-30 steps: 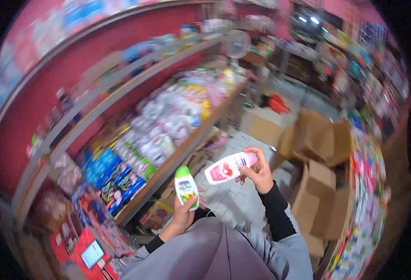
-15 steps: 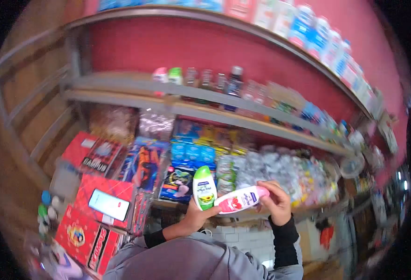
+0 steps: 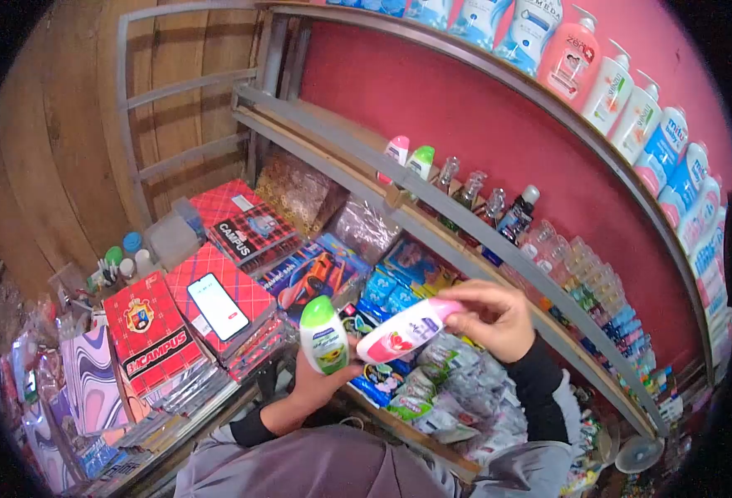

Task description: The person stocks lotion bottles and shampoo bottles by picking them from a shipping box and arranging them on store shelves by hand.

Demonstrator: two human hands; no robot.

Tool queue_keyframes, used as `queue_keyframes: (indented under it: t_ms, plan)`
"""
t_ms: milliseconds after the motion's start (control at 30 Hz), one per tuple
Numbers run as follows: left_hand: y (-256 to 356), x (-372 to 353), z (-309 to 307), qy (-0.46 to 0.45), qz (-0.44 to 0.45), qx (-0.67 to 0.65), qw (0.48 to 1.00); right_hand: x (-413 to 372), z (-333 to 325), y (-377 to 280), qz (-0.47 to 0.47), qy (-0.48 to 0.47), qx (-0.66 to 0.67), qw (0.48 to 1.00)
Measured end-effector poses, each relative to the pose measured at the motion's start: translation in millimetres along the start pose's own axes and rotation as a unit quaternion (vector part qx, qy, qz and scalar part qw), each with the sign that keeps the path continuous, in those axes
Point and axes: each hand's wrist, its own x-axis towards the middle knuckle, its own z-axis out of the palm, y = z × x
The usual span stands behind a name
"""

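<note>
My left hand (image 3: 312, 390) is wrapped round the lower part of a white toiletry bottle with a green cap (image 3: 324, 336), its label showing a halved avocado. It stands nearly upright in front of me. My right hand (image 3: 500, 322) pinches the pink cap end of a second white bottle (image 3: 403, 332), which has red fruit on its label. That bottle lies tilted, its base beside the green-capped one and close to my left fingers. The small label print is too blurred to read fully.
A phone with a lit screen (image 3: 218, 307) lies on red patterned books (image 3: 151, 336) at left. Shiny packets (image 3: 465, 398) fill the area below my hands. A metal-edged shelf (image 3: 465, 241) holds small bottles; pump bottles (image 3: 571, 56) line the upper shelf.
My view has swung left, so the books and wooden wall show more. Both bottles stay in my hands; the pink-capped one is lifted and tilts more, its cap end higher.
</note>
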Motion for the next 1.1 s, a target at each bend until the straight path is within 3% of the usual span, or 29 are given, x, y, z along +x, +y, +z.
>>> queue_keyframes:
  t_ms: [100, 233, 300, 367, 400, 600, 633, 967, 1100]
  plan:
    - [-20, -2, -17, 0.026, -0.022, -0.055, 0.998, 40, -32, -13, -0.071, 0.069, -0.033, 0.995]
    - [-41, 1, -41, 0.066, -0.062, -0.098, 0.991, 123, -77, -34, -0.196, 0.204, -0.171, 0.944]
    - [-47, 12, -50, 0.089, -0.087, -0.101, 0.987, 168, -95, -31, -0.219, 0.239, -0.237, 0.916]
    - [-56, 23, -65, 0.07, -0.106, -0.089, 0.988, 213, -107, -18, -0.191, 0.238, -0.256, 0.917]
    - [-58, 30, -73, 0.054, -0.121, -0.076, 0.988, 236, -116, -3, -0.22, 0.239, -0.315, 0.892]
    - [-80, 66, -109, -0.011, -0.139, -0.065, 0.988, 318, -122, 72, -0.099, 0.187, -0.372, 0.904]
    - [-82, 70, -112, 0.0, -0.142, -0.071, 0.987, 327, -121, 86, -0.087, 0.171, -0.334, 0.923]
    - [-78, 80, -130, 0.13, -0.152, -0.072, 0.977, 352, -95, 126, 0.027, 0.058, -0.35, 0.935]
    - [-85, 79, -138, 0.134, -0.146, -0.067, 0.978, 354, -89, 135, 0.075, 0.027, -0.317, 0.945]
